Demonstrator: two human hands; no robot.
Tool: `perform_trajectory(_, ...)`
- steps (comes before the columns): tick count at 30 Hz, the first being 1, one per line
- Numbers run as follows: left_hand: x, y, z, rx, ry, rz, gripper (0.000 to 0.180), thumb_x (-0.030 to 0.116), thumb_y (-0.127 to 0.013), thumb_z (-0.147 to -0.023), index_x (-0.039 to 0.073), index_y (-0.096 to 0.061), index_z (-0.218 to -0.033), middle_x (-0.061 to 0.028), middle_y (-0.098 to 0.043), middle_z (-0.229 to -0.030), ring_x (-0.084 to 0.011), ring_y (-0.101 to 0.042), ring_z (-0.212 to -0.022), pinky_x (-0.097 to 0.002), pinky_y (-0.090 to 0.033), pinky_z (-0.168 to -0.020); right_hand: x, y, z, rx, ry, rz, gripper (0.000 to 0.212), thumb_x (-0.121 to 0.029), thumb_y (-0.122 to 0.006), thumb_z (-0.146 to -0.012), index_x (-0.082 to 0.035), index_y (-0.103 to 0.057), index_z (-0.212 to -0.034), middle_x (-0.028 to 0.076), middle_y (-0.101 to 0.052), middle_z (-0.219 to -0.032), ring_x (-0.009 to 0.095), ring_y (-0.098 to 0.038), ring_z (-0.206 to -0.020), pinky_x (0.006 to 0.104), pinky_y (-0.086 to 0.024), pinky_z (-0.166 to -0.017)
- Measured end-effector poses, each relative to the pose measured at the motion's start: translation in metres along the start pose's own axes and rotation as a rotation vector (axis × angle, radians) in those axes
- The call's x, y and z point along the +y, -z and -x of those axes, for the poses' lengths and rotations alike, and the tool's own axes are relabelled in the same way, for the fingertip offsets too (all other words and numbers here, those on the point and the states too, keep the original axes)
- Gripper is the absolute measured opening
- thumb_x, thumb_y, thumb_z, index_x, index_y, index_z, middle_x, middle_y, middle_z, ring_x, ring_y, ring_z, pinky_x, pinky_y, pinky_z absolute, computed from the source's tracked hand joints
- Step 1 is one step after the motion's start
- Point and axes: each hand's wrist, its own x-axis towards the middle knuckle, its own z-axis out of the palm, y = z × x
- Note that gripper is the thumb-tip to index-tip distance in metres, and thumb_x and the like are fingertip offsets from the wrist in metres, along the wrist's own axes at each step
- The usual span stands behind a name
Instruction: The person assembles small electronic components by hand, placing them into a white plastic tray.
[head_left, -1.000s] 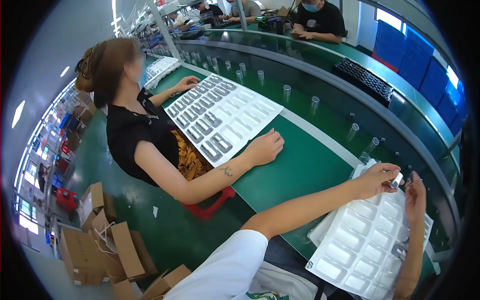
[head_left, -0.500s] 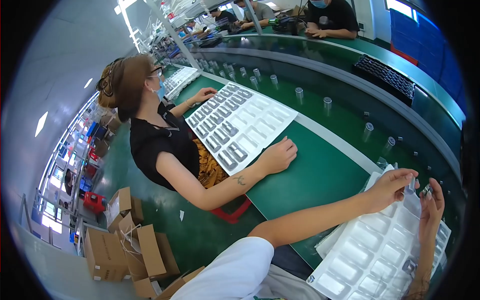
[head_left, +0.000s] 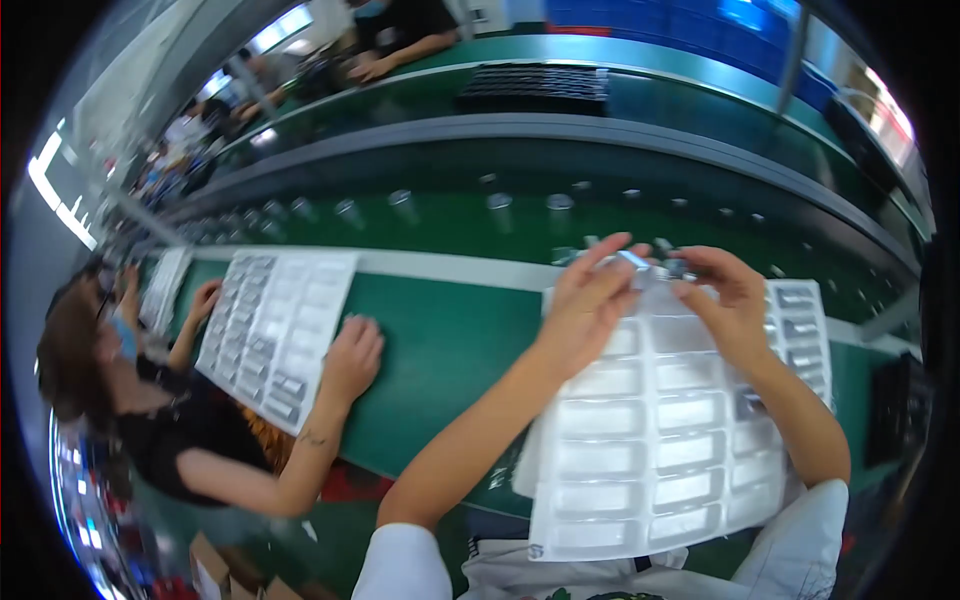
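Observation:
My left hand [head_left: 598, 298] is closed on a shiny silver cylinder [head_left: 633, 262], held above the far end of a white moulded tray [head_left: 692, 442]. Close beside it, my right hand [head_left: 728, 300] pinches a small metal piece [head_left: 678, 267]; blur hides its exact form. The two parts nearly meet, and I cannot tell whether they touch. The tray has rows of rectangular pockets. Under my right forearm a metal part [head_left: 748, 404] sits in a pocket. Another white tray [head_left: 800, 325] with metal parts in its pockets shows past my right forearm.
Silver cylinders [head_left: 500, 203] and small metal pieces [head_left: 632, 192] stand along the green belt beyond the trays. At left, a co-worker [head_left: 160, 430] sits by a partly filled white tray [head_left: 322, 290]. A black tray [head_left: 535, 88] lies across the line. Cardboard boxes [head_left: 212, 570] are on the floor.
My view has swung to the right, so the co-worker now appears farther left and my hands nearer the middle. Both hands still hold their metal parts, close together.

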Motion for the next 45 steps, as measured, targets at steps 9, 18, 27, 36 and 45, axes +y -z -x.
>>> perform_trajectory(9, -0.002, -0.016, 0.001, 0.018, 0.016, -0.064, 0.025, 0.018, -0.056, -0.101, 0.004, -0.057, -0.121, -0.0153, -0.059, -0.129, -0.0193, -0.063, -0.105, -0.0305, -0.054, -0.093, -0.012, 0.009, 0.008, 0.065, 0.086, -0.116, 0.035, 0.008, -0.076, -0.077, 0.002, -0.067, -0.110, 0.013, -0.065, -0.115, 0.019, -0.065, -0.104, 0.0319, -0.052, -0.095)
perform_trajectory(18, -0.007, -0.026, 0.004, 0.103, 0.157, -0.328, 0.027, 0.034, -0.060, -0.100, 0.008, -0.058, -0.092, -0.0044, -0.064, -0.078, -0.0120, -0.059, -0.063, -0.0252, -0.047, -0.056, -0.013, 0.017, 0.007, -0.073, 0.525, 0.298, 0.038, 0.002, -0.081, -0.071, -0.001, -0.069, -0.108, 0.014, -0.070, -0.106, 0.026, -0.068, -0.094, 0.0330, -0.054, -0.081)
perform_trajectory(27, -0.017, -0.033, 0.003, 0.191, 0.028, -0.460, 0.035, 0.038, -0.069, -0.093, 0.006, -0.056, -0.087, -0.0044, -0.062, -0.071, -0.0109, -0.058, -0.060, -0.0237, -0.047, -0.054, -0.018, 0.014, 0.007, -0.071, 0.607, 0.613, 0.038, -0.006, -0.082, -0.072, -0.006, -0.071, -0.108, 0.010, -0.072, -0.099, 0.026, -0.068, -0.087, 0.0336, -0.053, -0.077)
perform_trajectory(36, -0.023, -0.031, 0.008, 0.068, -0.082, -0.774, 0.034, 0.030, -0.080, -0.083, 0.002, -0.060, -0.079, -0.0014, -0.056, -0.067, -0.0084, -0.058, -0.060, -0.0229, -0.043, -0.052, -0.033, -0.001, 0.005, -0.142, 0.622, 0.787, 0.047, -0.003, -0.085, -0.065, -0.004, -0.068, -0.109, 0.010, -0.070, -0.099, 0.027, -0.066, -0.087, 0.0348, -0.053, -0.076)
perform_trajectory(45, -0.019, -0.032, 0.008, 0.050, 0.042, -0.590, 0.052, 0.039, -0.072, -0.090, -0.002, -0.056, -0.116, -0.0093, -0.062, -0.087, -0.0138, -0.066, -0.068, -0.0246, -0.057, -0.059, -0.047, -0.008, -0.020, -0.298, 0.221, 0.608, 0.030, -0.001, -0.076, -0.073, 0.000, -0.070, -0.102, 0.014, -0.068, -0.097, 0.027, -0.068, -0.086, 0.0338, -0.056, -0.076)
